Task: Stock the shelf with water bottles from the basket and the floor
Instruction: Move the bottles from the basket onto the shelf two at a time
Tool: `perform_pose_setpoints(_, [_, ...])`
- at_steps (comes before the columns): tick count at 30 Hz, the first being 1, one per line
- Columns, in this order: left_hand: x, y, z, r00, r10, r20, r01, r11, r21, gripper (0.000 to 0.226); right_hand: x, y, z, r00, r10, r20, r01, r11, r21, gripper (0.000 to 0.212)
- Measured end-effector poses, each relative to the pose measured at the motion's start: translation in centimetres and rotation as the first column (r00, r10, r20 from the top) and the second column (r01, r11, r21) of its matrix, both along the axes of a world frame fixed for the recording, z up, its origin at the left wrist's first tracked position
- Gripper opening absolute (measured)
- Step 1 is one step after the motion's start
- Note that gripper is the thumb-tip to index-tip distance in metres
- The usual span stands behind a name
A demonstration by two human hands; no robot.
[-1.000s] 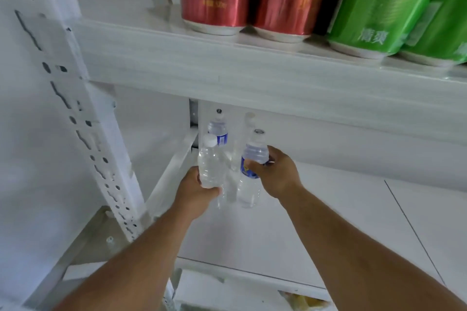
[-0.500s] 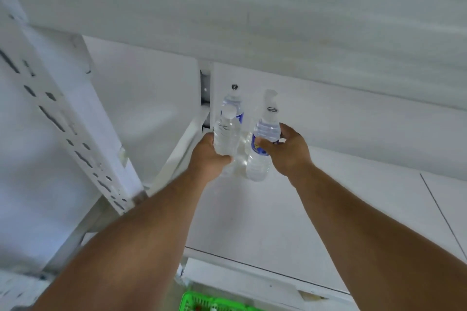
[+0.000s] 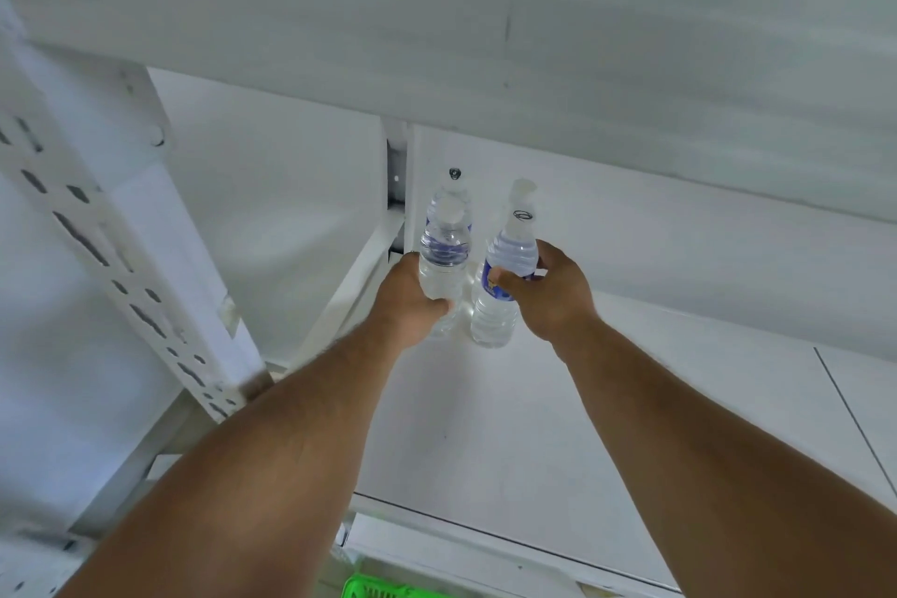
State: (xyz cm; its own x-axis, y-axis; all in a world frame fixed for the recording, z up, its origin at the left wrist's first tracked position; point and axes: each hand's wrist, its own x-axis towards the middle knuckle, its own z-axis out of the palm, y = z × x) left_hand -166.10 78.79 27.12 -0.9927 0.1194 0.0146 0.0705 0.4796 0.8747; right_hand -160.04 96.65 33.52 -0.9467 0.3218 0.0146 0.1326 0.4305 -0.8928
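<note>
Both arms reach deep into the white shelf [image 3: 509, 427]. My left hand [image 3: 407, 301] grips a clear water bottle [image 3: 444, 257] around its lower body. My right hand [image 3: 553, 291] grips a second bottle with a blue label [image 3: 505, 282], whose base stands on the shelf board. Behind these stand two more bottles at the back corner, a left one [image 3: 451, 189] and a right one [image 3: 523, 189], mostly hidden. A corner of the green basket [image 3: 373, 588] shows below the shelf's front edge.
The underside of the upper shelf [image 3: 485, 15] fills the top of the view. A perforated white upright [image 3: 121, 257] runs down the left. A slanted bracket [image 3: 359, 277] sits beside my left hand. A seam [image 3: 854, 422] crosses the board at the right.
The view has tilted down, so the cans on the upper shelf are out of sight. Both hands have carried their bottles further back, close to the two rear bottles.
</note>
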Motion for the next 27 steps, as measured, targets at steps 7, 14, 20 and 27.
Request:
perform_pose_setpoints(7, [0.2, -0.2, -0.5, 1.000, 0.004, 0.020, -0.003, 1.000, -0.019, 0.052, 0.6, -0.1, -0.2, 0.999, -0.024, 0.032, 0.024, 1.000, -0.004, 0.030])
perform_pose_setpoints(14, [3.8, -1.2, 0.7, 0.998, -0.005, 0.064, 0.008, 0.998, -0.055, 0.077, 3.0, -0.8, -0.3, 0.977, -0.081, 0.196, 0.065, 0.994, 0.088, 0.062])
perform_pose_setpoints(20, [9.8, -2.7, 1.8, 0.985, -0.106, 0.136, 0.150, 0.918, -0.368, 0.081, 9.6, -2.8, -0.8, 0.940, -0.095, 0.327, 0.036, 0.983, 0.181, 0.075])
perform_pose_setpoints(27, [17.6, -4.4, 3.9, 0.926, -0.338, 0.167, 0.354, 0.625, -0.695, 0.083, 20.1, -6.5, -2.1, 0.898, 0.011, 0.439, -0.272, 0.798, 0.537, 0.073])
